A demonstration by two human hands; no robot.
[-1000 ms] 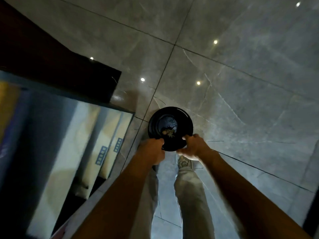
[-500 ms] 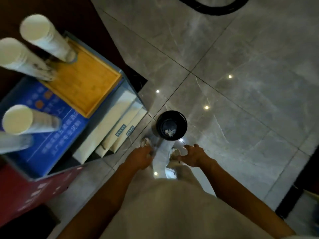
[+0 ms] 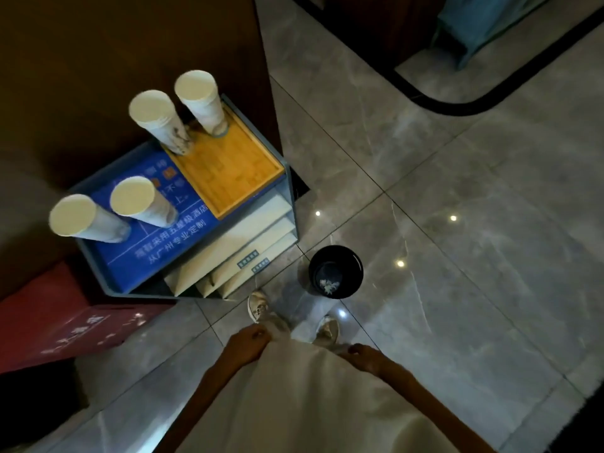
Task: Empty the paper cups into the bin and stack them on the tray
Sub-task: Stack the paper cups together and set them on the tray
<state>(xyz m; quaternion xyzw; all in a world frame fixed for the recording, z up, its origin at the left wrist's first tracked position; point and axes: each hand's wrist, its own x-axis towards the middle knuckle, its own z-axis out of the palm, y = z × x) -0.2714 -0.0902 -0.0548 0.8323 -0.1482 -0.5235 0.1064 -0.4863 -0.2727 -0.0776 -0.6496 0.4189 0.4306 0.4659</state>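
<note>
Grey marble floor tiles (image 3: 457, 191) spread under me, with small bright spots of light reflected on them. My black bin (image 3: 335, 272) stands on the floor just ahead of my shoes (image 3: 258, 307), with a bit of pale crumpled waste lying at its bottom. My left hand (image 3: 250, 343) hangs low beside my pale clothing, its fingers curled loosely inward and holding nothing. My right hand (image 3: 364, 356) hangs on the other side, its fingers also bent down and empty, though how tightly they are curled I cannot tell from this angle. To my left stands a grey shelf unit (image 3: 287, 191), well apart from both hands, and its top surface carries a blue printed sheet (image 3: 157, 253) and a wooden tray (image 3: 228, 168). Two stacks of paper cups stand at the far edge of the tray: one stack (image 3: 199, 99) at its far corner and another stack (image 3: 160, 120) just beside it. Two more cups stand on the blue sheet, one (image 3: 139, 201) nearer the tray and the other (image 3: 81, 217) toward the sheet's outer edge. Flat pale packages (image 3: 248, 237) lie on the shelves below. A red box (image 3: 65, 322) sits on the floor next to the shelf unit.
</note>
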